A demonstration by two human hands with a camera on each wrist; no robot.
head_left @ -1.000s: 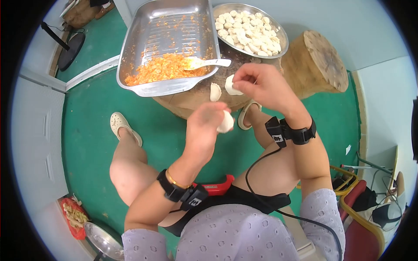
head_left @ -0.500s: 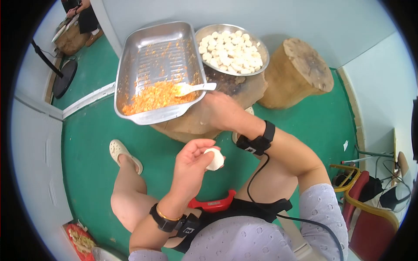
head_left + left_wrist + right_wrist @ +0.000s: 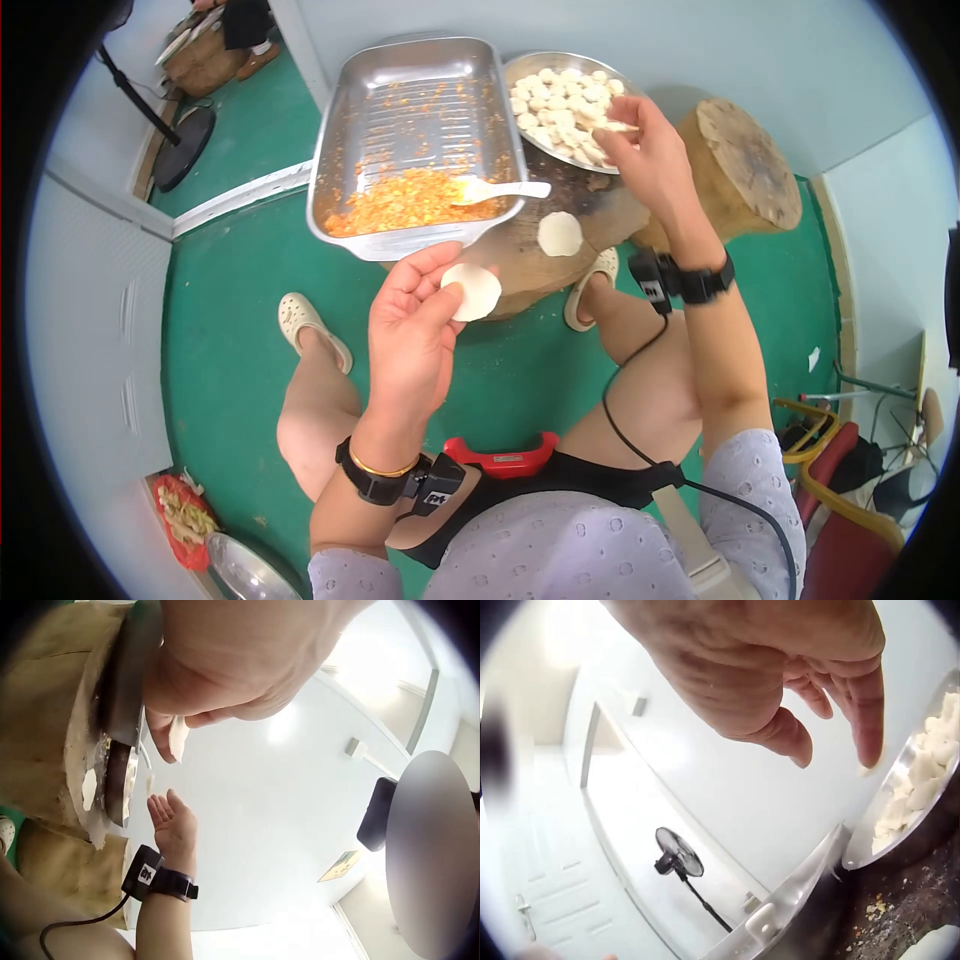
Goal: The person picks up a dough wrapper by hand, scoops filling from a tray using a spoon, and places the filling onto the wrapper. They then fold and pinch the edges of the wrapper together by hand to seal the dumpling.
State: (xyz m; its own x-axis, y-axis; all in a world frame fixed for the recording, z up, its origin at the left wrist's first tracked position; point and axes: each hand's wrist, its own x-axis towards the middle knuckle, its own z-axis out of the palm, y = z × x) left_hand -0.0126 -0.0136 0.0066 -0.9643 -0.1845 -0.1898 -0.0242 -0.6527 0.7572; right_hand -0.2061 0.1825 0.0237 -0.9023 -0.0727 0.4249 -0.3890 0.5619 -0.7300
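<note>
My left hand (image 3: 408,325) pinches a round white dumpling wrapper (image 3: 474,293) between thumb and fingers, in front of the wood block. In the left wrist view the wrapper (image 3: 178,737) shows nearly edge-on. My right hand (image 3: 655,160) is over the near right side of a round metal bowl (image 3: 512,68) full of dumplings (image 3: 560,110). Its thumb and fingers stand apart in the right wrist view. A pale dumpling (image 3: 151,782) shows just off its fingertips in the left wrist view. Another round wrapper (image 3: 560,234) lies flat on the wood block (image 3: 510,280).
A deep metal pan (image 3: 420,130) holds orange filling (image 3: 405,203) and a white spoon (image 3: 515,189) resting across its rim. A second log (image 3: 745,165) stands at the right. A cable (image 3: 608,400) runs from the right wrist camera. Stacked chairs (image 3: 845,490) are at the lower right.
The crescent dumpling that lay on the block was taken by my right hand, which has moved up and right to the bowl. My left hand still holds its wrapper, now turned flat to the head view.
</note>
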